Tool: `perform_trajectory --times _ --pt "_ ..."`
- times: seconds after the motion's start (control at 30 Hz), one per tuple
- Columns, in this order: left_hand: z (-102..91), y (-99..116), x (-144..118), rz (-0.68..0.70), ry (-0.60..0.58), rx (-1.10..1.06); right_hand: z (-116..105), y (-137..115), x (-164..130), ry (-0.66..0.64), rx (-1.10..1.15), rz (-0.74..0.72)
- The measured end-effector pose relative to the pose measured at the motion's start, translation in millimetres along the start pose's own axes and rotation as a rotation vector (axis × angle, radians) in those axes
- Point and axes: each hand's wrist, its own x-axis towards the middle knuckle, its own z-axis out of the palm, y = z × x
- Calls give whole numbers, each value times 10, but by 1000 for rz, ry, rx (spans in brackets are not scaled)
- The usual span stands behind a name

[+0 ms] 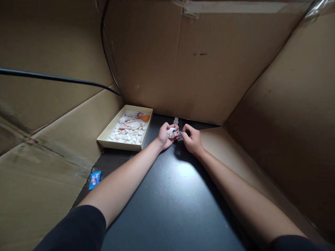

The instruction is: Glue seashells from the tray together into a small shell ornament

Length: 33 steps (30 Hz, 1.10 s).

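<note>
My left hand (165, 136) holds a white, red-streaked scallop shell (171, 132) over the black tabletop. My right hand (192, 138) pinches a thin small tool, perhaps a brush (180, 131), with its tip at the shell. A small clear bottle (176, 121) stands just behind the two hands. To the left lies a shallow cream box (118, 143) filled with several pale shells and one orange shell.
Cardboard walls (199, 69) enclose the black table (170, 195) on the left, back and right. A black cable (52, 77) runs along the left wall. A small blue wrapper (94, 179) lies at the table's left edge.
</note>
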Motion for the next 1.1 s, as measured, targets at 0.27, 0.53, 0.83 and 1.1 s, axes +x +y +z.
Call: perform_trajectory --times 0.27,0.53,0.83,1.1 --pt "-5 0 1 -2 -17 17 11 28 1 -27 38 -6" --pt "1 8 -9 -13 -15 16 19 21 7 -57 44 0" --pt "26 21 -22 -10 -4 13 20 20 6 -104 52 -1" --pt "39 28 -31 -6 9 18 33 23 1 -123 39 12"
